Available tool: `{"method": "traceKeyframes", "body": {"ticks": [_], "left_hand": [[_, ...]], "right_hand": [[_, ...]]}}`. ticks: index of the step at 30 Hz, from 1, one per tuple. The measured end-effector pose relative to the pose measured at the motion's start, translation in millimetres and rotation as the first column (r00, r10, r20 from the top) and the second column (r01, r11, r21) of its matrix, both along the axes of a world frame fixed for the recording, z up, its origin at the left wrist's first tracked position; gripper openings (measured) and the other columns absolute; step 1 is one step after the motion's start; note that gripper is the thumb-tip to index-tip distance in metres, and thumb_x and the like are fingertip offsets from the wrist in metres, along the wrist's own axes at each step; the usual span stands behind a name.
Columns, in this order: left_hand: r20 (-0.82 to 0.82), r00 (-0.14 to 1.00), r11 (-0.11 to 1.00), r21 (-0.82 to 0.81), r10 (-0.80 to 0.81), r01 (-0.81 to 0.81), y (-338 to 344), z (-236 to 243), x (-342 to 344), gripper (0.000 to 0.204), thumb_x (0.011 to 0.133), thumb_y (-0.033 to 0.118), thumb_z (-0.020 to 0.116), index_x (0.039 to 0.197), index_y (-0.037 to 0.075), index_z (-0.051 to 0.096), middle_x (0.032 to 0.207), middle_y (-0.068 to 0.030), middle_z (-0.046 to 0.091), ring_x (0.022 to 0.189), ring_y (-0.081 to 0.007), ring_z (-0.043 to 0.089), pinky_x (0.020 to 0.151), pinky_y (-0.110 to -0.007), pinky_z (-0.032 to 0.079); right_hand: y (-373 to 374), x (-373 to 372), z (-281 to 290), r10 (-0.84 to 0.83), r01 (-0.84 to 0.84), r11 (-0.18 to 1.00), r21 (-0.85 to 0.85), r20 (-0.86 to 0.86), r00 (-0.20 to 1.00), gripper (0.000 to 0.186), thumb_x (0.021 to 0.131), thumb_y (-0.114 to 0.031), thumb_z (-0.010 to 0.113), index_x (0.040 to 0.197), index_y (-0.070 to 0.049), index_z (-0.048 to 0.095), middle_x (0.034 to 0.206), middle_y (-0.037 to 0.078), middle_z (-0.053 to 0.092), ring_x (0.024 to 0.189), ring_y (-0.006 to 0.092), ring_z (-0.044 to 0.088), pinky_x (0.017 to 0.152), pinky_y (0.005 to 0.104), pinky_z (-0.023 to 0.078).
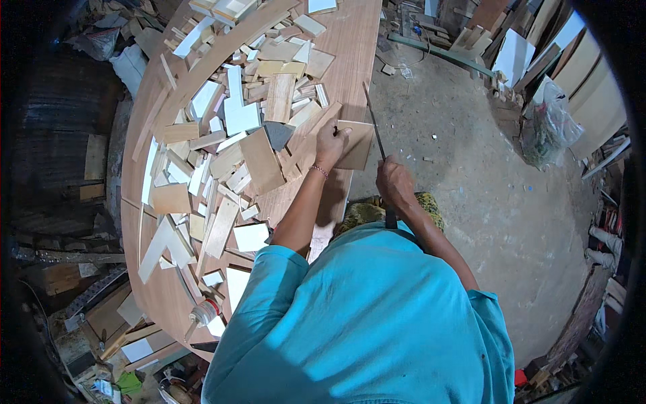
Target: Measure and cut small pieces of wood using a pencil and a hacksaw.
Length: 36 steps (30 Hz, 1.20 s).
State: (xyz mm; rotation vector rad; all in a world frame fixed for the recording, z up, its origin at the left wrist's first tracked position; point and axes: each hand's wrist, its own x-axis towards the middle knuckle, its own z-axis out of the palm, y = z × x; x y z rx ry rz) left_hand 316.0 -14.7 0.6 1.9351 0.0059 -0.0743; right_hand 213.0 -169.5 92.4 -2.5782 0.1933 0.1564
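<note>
My left hand [330,145] is closed on a thin brown wooden board [358,143], with a beaded bracelet at the wrist. Part of the board juts past the table's right edge. Just right of it, my right hand [396,182] grips a long, thin, dark blade-like tool [375,121]. Its far end points forward, beside the board's outer edge. Seen nearly edge-on, it could be a saw or a file; I cannot tell which. Left of my left hand, wood offcuts [279,97] lie heaped on the table.
The curved wooden table [360,40] carries white, brown and grey pieces, plus a clear jar with a red band [204,312]. Concrete floor [471,182] lies to the right. Planks and a clear plastic bag [550,128] stand at the far right; more scrap lies at lower left.
</note>
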Motion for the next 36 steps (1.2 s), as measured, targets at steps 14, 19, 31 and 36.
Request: {"method": "traceKeyframes", "body": {"ticks": [14, 19, 31, 36], "left_hand": [[0.049, 0.999, 0.945, 0.327, 0.003, -0.019, -33, -24, -24, 0.029, 0.066, 0.011, 0.064, 0.091, 0.000, 0.051, 0.082, -0.0188, 0.056, 0.079, -0.0362, 0.054, 0.066, -0.038, 0.042], [0.223, 0.975, 0.781, 0.604, 0.025, -0.158, -43, -14, -37, 0.045, 0.070, 0.015, 0.060, 0.112, 0.005, 0.044, 0.105, -0.0142, 0.044, 0.102, -0.0291, 0.041, 0.079, -0.043, 0.035], [0.151, 0.904, 0.654, 0.738, -0.400, 0.166, -24, -26, -54, 0.051, 0.072, 0.025, 0.046, 0.120, 0.007, 0.040, 0.129, -0.0106, 0.032, 0.125, -0.0275, 0.021, 0.102, -0.042, 0.012], [0.280, 0.882, 0.655, 0.754, -0.378, 0.042, -26, -45, -54, 0.051, 0.068, 0.013, 0.050, 0.118, 0.004, 0.042, 0.128, -0.0157, 0.032, 0.122, -0.0299, 0.025, 0.102, -0.043, 0.015]], "right_hand": [[-20, 4, -101, 0.241, -0.242, 0.970, -0.022, -0.040, 0.970, 0.021, 0.076, -0.017, 0.043, 0.075, 0.001, 0.054, 0.070, 0.024, 0.056, 0.067, 0.0406, 0.055, 0.059, 0.0460, 0.045], [-11, 7, -86, 0.125, -0.123, 0.991, 0.057, -0.030, 0.992, 0.022, 0.074, -0.017, 0.044, 0.069, 0.003, 0.054, 0.067, 0.025, 0.055, 0.065, 0.0412, 0.055, 0.056, 0.0461, 0.045], [-5, 18, -77, 0.253, -0.255, 0.966, 0.041, 0.045, 0.966, 0.022, 0.077, -0.013, 0.041, 0.067, 0.004, 0.053, 0.069, 0.025, 0.055, 0.062, 0.0408, 0.054, 0.055, 0.0451, 0.045], [6, 23, -74, 0.322, -0.324, 0.922, -0.213, -0.041, 0.946, 0.018, 0.073, -0.011, 0.045, 0.071, 0.003, 0.055, 0.069, 0.022, 0.056, 0.063, 0.0357, 0.057, 0.056, 0.0415, 0.046]]}}
